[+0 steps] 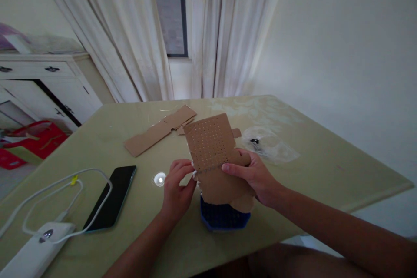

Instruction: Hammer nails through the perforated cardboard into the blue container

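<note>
A piece of brown cardboard (211, 143) is held up over the table, with rows of small punched holes in its upper part and a crease across the middle. My right hand (260, 178) grips its right side, thumb on the front and fingers behind. At its left edge, which looks torn and has whitish bits along it, the fingers of my left hand (178, 189) are pinched together. Their tips are partly hidden there. Just below the cardboard stands a blue basket (224, 226), partly covered by it.
More cardboard strips (156, 134) lie at the back of the table (325, 191). A clear plastic bag (273, 145) with small black items sits to the right. On the left are a phone (110, 200), a white power bank (42, 247) and a looped white cable (58, 182).
</note>
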The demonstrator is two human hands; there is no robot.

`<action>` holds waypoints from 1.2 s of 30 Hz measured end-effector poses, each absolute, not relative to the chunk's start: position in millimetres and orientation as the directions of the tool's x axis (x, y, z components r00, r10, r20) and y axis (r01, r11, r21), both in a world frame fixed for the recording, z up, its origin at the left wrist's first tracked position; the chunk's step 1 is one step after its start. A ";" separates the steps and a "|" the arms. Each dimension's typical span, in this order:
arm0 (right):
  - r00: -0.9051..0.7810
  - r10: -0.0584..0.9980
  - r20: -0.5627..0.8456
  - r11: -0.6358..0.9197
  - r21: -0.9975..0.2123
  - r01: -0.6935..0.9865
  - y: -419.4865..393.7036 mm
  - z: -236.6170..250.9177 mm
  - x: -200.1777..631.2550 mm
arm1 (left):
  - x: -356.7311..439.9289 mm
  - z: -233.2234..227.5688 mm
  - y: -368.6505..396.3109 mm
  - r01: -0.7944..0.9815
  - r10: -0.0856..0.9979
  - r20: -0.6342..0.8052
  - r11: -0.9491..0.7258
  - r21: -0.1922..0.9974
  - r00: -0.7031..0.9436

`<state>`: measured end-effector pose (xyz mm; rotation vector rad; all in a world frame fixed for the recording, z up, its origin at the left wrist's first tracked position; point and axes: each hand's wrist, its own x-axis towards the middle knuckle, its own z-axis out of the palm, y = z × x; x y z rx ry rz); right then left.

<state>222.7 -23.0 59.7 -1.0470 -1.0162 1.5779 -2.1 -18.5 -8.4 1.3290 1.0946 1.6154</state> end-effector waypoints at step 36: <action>-0.174 0.984 -0.027 -0.017 -0.998 0.061 -14.5 60.5 221.3 | -10.5 -18.7 -12.9 0.505 0.602 0.797 -0.677 0.536 -0.039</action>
